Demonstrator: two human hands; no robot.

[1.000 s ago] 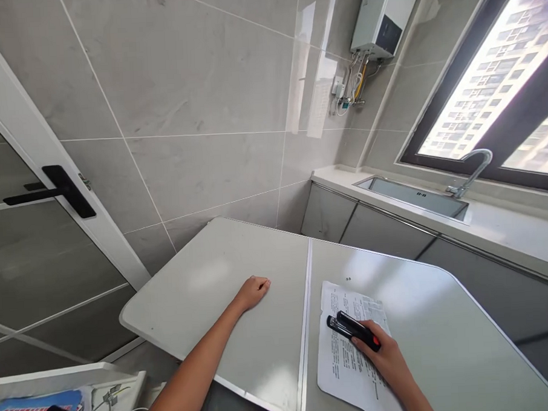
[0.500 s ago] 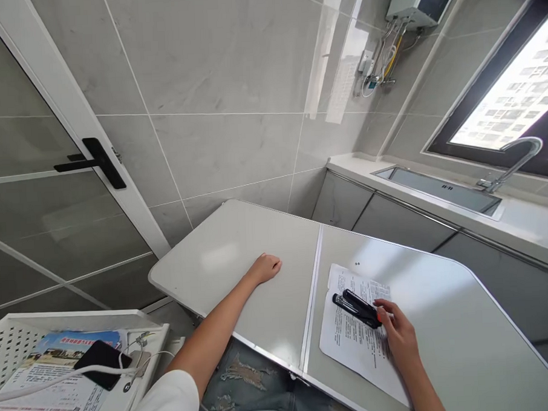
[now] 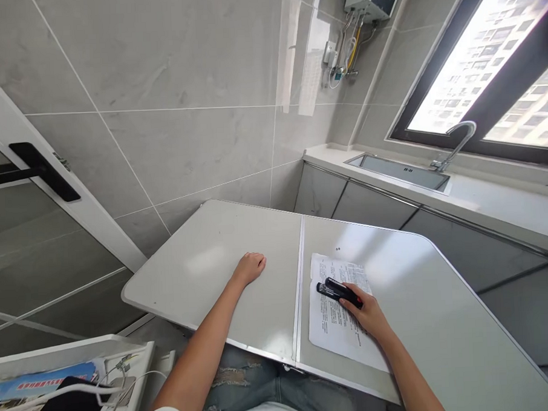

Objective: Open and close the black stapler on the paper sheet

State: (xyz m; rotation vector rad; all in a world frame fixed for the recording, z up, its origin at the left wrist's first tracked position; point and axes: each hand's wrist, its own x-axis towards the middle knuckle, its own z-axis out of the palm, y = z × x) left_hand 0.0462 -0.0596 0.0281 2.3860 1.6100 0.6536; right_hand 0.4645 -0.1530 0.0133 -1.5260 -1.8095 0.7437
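Observation:
My right hand (image 3: 366, 310) is wrapped around the rear part of a black stapler (image 3: 336, 290), which has a bit of red by my fingers. The stapler points left, over or on a stack of printed paper sheets (image 3: 327, 324) on the right half of the folding table (image 3: 252, 221). Whether its jaws touch the paper, I cannot tell. My left hand (image 3: 250, 268) rests closed in a fist on the table's left half, with nothing visible in it.
A metal-edged seam (image 3: 299, 289) divides the table. At lower left stands a white basket (image 3: 140, 381) holding leaflets, a black phone-like item (image 3: 70, 403) and white cables. A counter with a sink (image 3: 399, 170) and faucet runs along the right; a door (image 3: 88, 219) stands left.
The view has turned to the right. My right hand has moved farther over the stapler and closed more fully around its rear part. My left fist stays on the table.

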